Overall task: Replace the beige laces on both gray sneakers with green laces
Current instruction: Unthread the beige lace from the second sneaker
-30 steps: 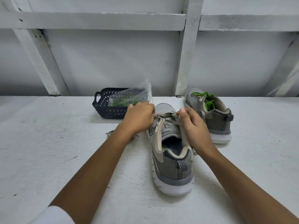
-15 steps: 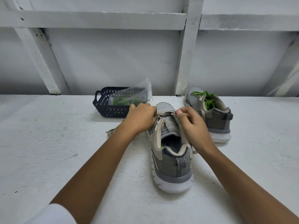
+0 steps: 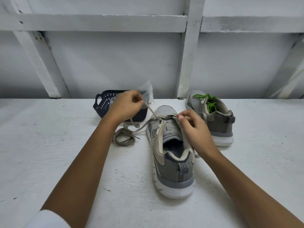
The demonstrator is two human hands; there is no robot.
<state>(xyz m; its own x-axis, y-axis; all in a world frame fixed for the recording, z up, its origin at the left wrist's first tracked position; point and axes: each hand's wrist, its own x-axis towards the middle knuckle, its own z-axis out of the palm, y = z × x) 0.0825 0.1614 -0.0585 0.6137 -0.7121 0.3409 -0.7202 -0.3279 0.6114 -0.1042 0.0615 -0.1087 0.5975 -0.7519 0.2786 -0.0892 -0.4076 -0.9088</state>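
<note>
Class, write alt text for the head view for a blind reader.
The left hand and right hand pinch a beige lace threaded through the near gray sneaker. Behind stand a green-laced sneaker and a dark basket.

Matt mesh-cloth sneaker (image 3: 171, 145), rough-painted table (image 3: 49, 145)

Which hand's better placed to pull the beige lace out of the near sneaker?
Left. The left hand pinches the beige lace, taut from the near sneaker front eyelets. The right hand pinches the lace at the eyelet edge, likely better for steadying.
</note>
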